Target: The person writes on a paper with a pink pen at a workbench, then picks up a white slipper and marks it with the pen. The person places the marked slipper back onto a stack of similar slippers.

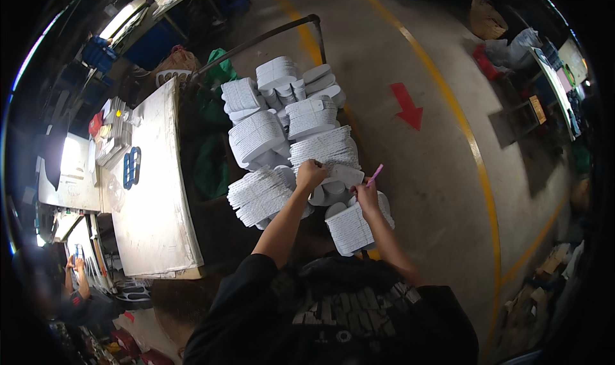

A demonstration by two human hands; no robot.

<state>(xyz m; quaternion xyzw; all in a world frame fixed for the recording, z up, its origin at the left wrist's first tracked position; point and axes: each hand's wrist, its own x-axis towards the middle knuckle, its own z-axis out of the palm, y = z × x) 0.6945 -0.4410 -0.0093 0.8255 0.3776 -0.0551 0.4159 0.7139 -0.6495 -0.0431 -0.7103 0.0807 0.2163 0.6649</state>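
In front of me are several tied-looking bundles of white, flat, round-ended pieces shaped like shoe insoles (pixel 256 134), stacked on edge in rows. My left hand (pixel 312 174) is closed at the left end of one flat white insole-shaped piece (pixel 346 174), which lies face up over the middle right bundle (pixel 325 148). At the piece's right end, my right hand (pixel 367 197) is closed around a pink pen (pixel 377 174), its upper end pointing up and right. Below my right hand sits another bundle (pixel 350 228). To the left of my left forearm lies a further bundle (pixel 258 195).
A dark metal bar frame (pixel 282 27) rises behind the bundles. Left stands a white-topped table (pixel 150 192) with a blue slotted object (pixel 131 167) and stacked papers. Another person's hands (pixel 75 264) show at lower left. Yellow floor lines (pixel 471 137) and a red arrow (pixel 406 107) mark the right.
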